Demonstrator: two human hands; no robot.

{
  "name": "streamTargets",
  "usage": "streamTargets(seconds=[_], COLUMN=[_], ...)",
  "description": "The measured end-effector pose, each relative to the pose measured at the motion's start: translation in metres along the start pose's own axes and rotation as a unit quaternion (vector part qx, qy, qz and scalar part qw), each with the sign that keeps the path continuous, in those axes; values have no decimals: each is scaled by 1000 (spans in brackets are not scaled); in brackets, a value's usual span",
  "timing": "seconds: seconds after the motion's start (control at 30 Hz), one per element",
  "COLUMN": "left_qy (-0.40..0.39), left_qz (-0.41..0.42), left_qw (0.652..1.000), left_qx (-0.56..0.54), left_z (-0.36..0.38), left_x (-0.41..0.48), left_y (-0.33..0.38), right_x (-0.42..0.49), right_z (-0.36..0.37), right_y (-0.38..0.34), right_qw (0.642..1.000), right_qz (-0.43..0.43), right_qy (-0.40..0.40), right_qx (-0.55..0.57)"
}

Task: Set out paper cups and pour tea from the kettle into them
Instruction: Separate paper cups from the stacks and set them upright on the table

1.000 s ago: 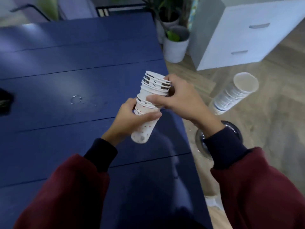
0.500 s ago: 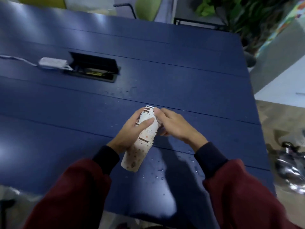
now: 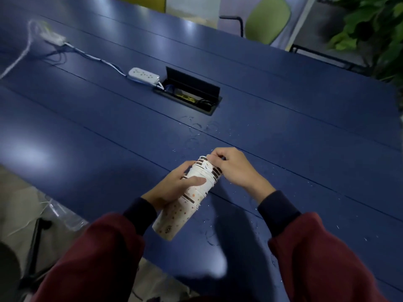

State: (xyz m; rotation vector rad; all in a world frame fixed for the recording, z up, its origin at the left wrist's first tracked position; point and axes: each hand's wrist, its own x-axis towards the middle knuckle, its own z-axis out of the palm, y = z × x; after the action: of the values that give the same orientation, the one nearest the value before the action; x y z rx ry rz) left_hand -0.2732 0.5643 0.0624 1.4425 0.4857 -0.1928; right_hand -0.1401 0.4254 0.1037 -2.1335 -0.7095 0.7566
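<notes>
A stack of several nested white paper cups (image 3: 183, 205) with coloured dots and brown bands is held tilted above the blue table (image 3: 109, 131), rims pointing up and to the right. My left hand (image 3: 174, 188) grips the stack around its middle. My right hand (image 3: 231, 168) pinches the rim of the top cup at the upper end of the stack. No kettle is in view.
A white power strip (image 3: 144, 75) with its cable lies near an open black cable box (image 3: 192, 92) set into the table. Water droplets (image 3: 194, 131) are scattered on the tabletop beyond and around my hands. A green chair (image 3: 268, 18) and a plant (image 3: 370, 29) stand behind the table.
The view has swung left from the table's right end, so the cable box and power strip now show. Both hands keep hold of the stack, with my right fingers working at the top rim.
</notes>
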Motion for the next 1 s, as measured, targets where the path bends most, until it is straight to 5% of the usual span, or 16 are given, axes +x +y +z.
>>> streamTargets(seconds=[0.3,0.73,0.9,1.0], left_qy=[60,61,19,-12], left_qz=[-11,-43,-58,-59], left_qw=[998,997,998,998], left_qx=[-15,-7,22,30], left_z=[-25,-108,-127,-128], left_x=[19,89,112,123], left_y=[-5,9,14,17], right_x=[46,130,129,126], right_z=[-19,8,31,53], right_y=[3,18,8,-2], right_qw=[982,972,954,972], right_qz=[-22,159,79,26], right_qy=[184,95,241,221], right_qx=[-43,-144,-160,-79])
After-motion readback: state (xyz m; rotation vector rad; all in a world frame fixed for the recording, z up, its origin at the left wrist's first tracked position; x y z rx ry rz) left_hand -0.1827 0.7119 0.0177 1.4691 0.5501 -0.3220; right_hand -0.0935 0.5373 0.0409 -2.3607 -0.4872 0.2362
